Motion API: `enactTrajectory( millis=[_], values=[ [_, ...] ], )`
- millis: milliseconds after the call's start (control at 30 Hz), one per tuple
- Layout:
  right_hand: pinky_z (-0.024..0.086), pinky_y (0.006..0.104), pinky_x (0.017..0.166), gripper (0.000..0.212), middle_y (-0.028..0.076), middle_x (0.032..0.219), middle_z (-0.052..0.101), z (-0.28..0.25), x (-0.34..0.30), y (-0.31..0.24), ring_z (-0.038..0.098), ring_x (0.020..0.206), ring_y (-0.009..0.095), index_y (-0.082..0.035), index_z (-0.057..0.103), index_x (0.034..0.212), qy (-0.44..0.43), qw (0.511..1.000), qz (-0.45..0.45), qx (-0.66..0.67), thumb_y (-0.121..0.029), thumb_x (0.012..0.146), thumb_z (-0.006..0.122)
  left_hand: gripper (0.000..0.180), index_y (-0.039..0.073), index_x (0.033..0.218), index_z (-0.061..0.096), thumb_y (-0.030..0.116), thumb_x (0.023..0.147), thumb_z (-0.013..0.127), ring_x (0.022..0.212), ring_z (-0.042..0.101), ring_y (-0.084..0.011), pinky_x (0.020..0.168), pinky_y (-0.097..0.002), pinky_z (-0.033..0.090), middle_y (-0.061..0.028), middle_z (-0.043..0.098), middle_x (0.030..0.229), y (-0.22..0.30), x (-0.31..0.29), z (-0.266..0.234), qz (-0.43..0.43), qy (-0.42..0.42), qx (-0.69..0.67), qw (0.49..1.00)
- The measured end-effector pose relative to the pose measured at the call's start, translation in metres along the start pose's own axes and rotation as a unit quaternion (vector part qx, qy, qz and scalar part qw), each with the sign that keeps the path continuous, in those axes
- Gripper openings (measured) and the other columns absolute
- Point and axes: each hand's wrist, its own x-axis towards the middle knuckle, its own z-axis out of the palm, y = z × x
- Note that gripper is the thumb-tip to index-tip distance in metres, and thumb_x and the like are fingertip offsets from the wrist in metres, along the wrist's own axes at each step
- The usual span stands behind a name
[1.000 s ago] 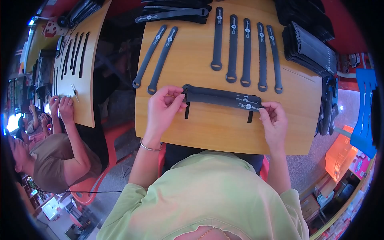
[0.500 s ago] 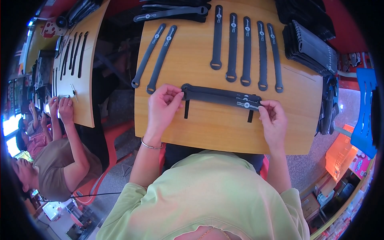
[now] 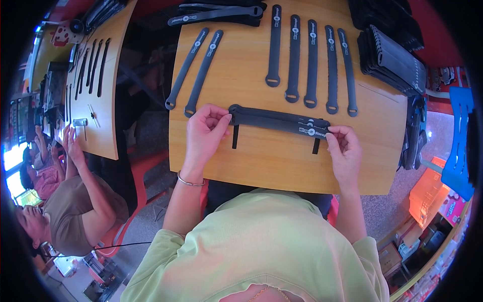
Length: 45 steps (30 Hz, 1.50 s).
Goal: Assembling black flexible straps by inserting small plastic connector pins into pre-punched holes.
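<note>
A small stack of dark grey hook-and-loop straps (image 3: 274,121) lies crosswise in front of me, over two narrow black strips (image 3: 235,138) that show below it. My left hand (image 3: 206,132) pinches the stack's slotted, rounded left end between thumb and fingers. At the opposite end, beside the white print, my right hand (image 3: 344,150) grips the straps' edge with curled fingers. Two single straps (image 3: 202,75) lie slanting beyond my left hand. Farther off, several more straps (image 3: 311,65) are spread side by side, slotted ends toward me.
The wooden table (image 3: 282,173) carries a strap pile (image 3: 216,17) at the far left and stacked black packs (image 3: 395,58) at the far right. To the left, a co-worker (image 3: 80,211) sits at another table (image 3: 108,121) with straps on it. An orange crate (image 3: 427,191) stands right.
My hands and the stack stay almost still. The co-worker's hands have drawn back toward the near side of their table, uncovering a small pale object there.
</note>
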Motion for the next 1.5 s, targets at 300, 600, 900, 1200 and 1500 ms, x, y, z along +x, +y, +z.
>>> enactTrajectory(
  millis=[300, 600, 900, 1200, 1500],
  values=[
    [0.042, 0.0157, 0.062, 0.014, -0.002, 0.083, 0.057, 0.0013, 0.0012, -0.0037, 0.05, 0.07, 0.003, -0.001, 0.058, 0.098, 0.01, 1.0, 0.005, -0.025, 0.002, 0.085, 0.062, 0.006, -0.001, 0.086, 0.057, 0.001, 0.084, 0.063, 0.056, 0.057, -0.0049, 0.048, -0.017, 0.043, -0.0011, 0.06, 0.07, -0.0007, 0.0004, 0.0019, -0.003, 0.002, -0.002, 1.0],
    [0.042, 0.0162, 0.057, 0.016, -0.001, 0.078, 0.056, 0.005, 0.0035, -0.0025, 0.052, 0.066, 0.003, -0.003, 0.053, 0.093, 0.041, 0.998, -0.004, -0.051, 0.0, 0.083, 0.064, 0.006, 0.0, 0.087, 0.057, 0.001, 0.084, 0.063, 0.056, 0.057, -0.0044, 0.049, -0.0167, 0.043, -0.001, 0.06, 0.072, 0.0027, -0.0006, 0.0031, -0.017, 0.007, 0.003, 1.0],
    [0.041, 0.0177, 0.053, 0.016, 0.0, 0.074, 0.055, 0.0048, 0.0034, -0.0016, 0.052, 0.061, 0.003, -0.003, 0.051, 0.09, 0.04, 0.993, -0.025, -0.107, -0.001, 0.082, 0.066, 0.007, 0.0, 0.088, 0.057, 0.0, 0.084, 0.062, 0.056, 0.056, -0.004, 0.049, -0.0163, 0.041, -0.0011, 0.06, 0.074, 0.0005, -0.0006, 0.003, -0.015, 0.007, -0.006, 1.0],
    [0.042, 0.0182, 0.051, 0.017, -0.001, 0.071, 0.056, 0.0072, 0.0047, -0.0033, 0.052, 0.059, 0.003, -0.002, 0.051, 0.087, 0.051, 0.991, -0.027, -0.121, -0.001, 0.081, 0.067, 0.006, -0.001, 0.087, 0.057, 0.0, 0.084, 0.062, 0.056, 0.057, -0.0041, 0.048, -0.0164, 0.042, -0.0017, 0.06, 0.073, 0.0009, -0.0005, 0.0032, -0.006, 0.006, -0.005, 1.0],
    [0.042, 0.0183, 0.051, 0.017, -0.001, 0.07, 0.056, 0.008, 0.0049, -0.0043, 0.052, 0.059, 0.003, -0.003, 0.051, 0.086, 0.054, 0.99, -0.027, -0.131, 0.0, 0.081, 0.067, 0.007, -0.001, 0.087, 0.057, 0.0, 0.084, 0.063, 0.056, 0.057, -0.0041, 0.047, -0.0162, 0.042, -0.0016, 0.06, 0.073, -0.0001, -0.0002, 0.0033, -0.006, 0.009, -0.001, 1.0]
  ],
)
